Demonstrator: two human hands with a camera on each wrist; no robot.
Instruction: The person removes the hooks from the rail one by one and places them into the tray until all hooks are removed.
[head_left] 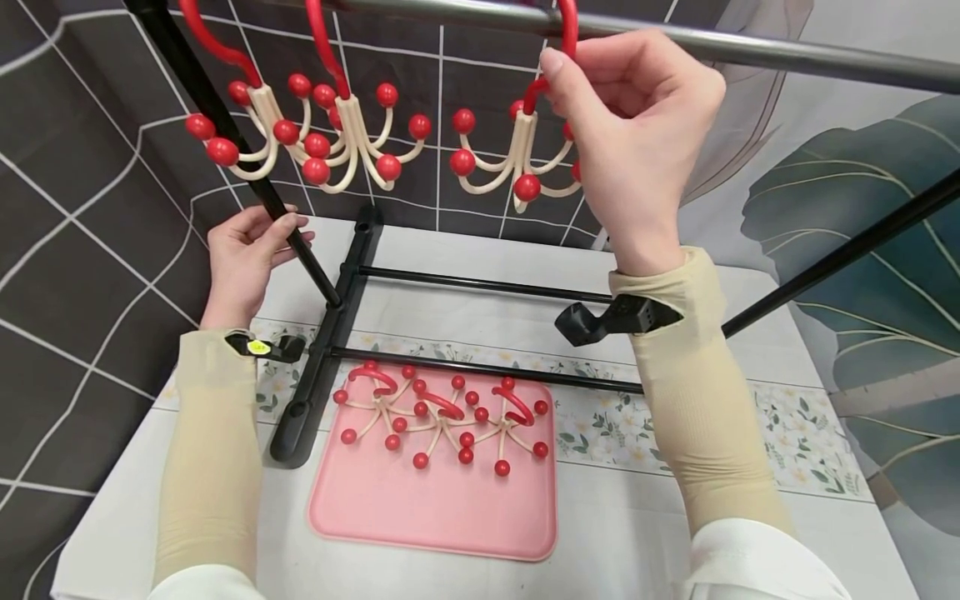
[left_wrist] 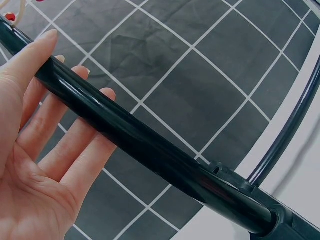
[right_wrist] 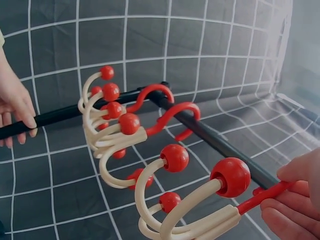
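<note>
My right hand (head_left: 637,125) pinches the red hook of a cream multi-arm hanger (head_left: 522,150) with red ball tips, between thumb and fingers. That hook is at the rack's metal top bar (head_left: 750,46); in the right wrist view, the fingers (right_wrist: 287,220) cover part of it. Two similar hangers, one at the far left (head_left: 262,104) and another beside it (head_left: 352,125), hang by red hooks from the same bar. Lower left, my left hand (head_left: 243,258) holds the black side post (left_wrist: 125,125), thumb in front and fingers behind it.
On the white table (head_left: 615,533), a pink tray (head_left: 427,521) carries three more ball-tipped hangers (head_left: 442,425) at its far end. The rack's black foot (head_left: 292,433) stands left of the tray, with crossbars (head_left: 487,367) running right. Dark tiled-pattern cloth (head_left: 90,250) hangs behind and at left.
</note>
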